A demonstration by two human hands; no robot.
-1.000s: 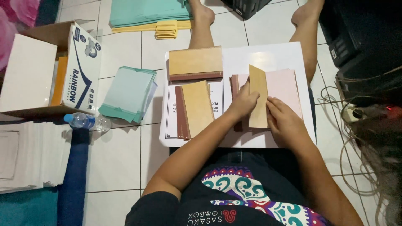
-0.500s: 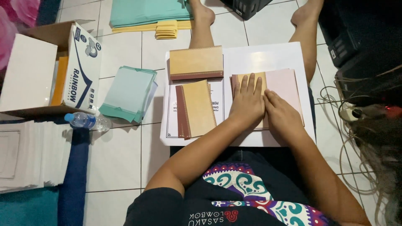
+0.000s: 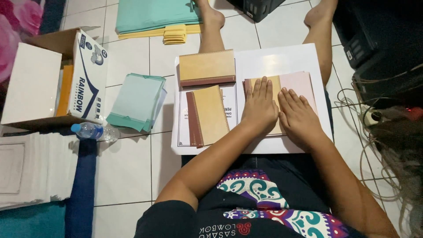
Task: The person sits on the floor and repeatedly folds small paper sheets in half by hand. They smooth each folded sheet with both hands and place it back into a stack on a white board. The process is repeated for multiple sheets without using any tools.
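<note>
My left hand point(image 3: 260, 105) and my right hand point(image 3: 298, 115) lie flat, side by side, fingers spread, pressing on a booklet with a tan cover and pink pages point(image 3: 299, 83). The booklet rests on a white board point(image 3: 286, 57) across my lap. To the left on the same board lie a tan booklet with a maroon spine point(image 3: 207, 115) and, above it, a stack of tan booklets point(image 3: 206, 67).
A pile of teal sheets point(image 3: 136, 101) and a water bottle point(image 3: 90, 130) lie on the tiled floor at left, beside an open cardboard box point(image 3: 57, 83). White paper stacks point(image 3: 31, 167) sit at lower left. Cables point(image 3: 374, 132) and black equipment point(image 3: 379, 39) crowd the right.
A tan cover that stood raised in my hands has been folded down flat onto the pink pages. Both hands now press on it with open palms.
</note>
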